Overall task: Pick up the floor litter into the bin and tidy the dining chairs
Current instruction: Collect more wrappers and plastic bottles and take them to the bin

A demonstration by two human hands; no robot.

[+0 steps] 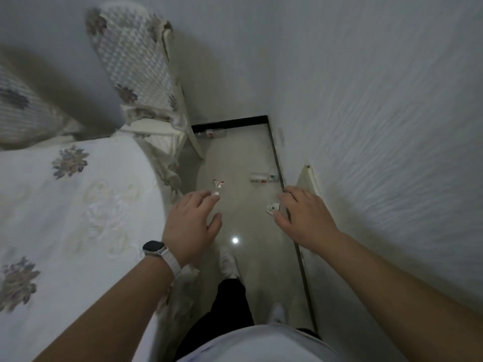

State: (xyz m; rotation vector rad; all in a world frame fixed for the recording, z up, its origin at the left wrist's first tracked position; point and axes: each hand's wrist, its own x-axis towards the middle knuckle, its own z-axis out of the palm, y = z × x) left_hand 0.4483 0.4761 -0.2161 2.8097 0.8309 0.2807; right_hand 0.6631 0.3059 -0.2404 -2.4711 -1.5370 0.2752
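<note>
The left hand [192, 226] and right hand [305, 218] hover released, fingers spread, over the floor [243, 158]. Litter lies there: a wrapper [218, 183], a near bottle [262, 177] by the wall, a far bottle [211, 133] beside the covered chair [136, 61].

Two covered dining chairs, a farther chair [136, 64] and a nearer chair [18, 103]; one tabletop [65, 205]. Five pieces of floor litter: far-wall piece [211, 133], skirting-side piece [261, 177], crumpled wrapper [218, 183], left scrap [216, 194], right scrap [271, 209]. One wristwatch [154, 248].
</note>
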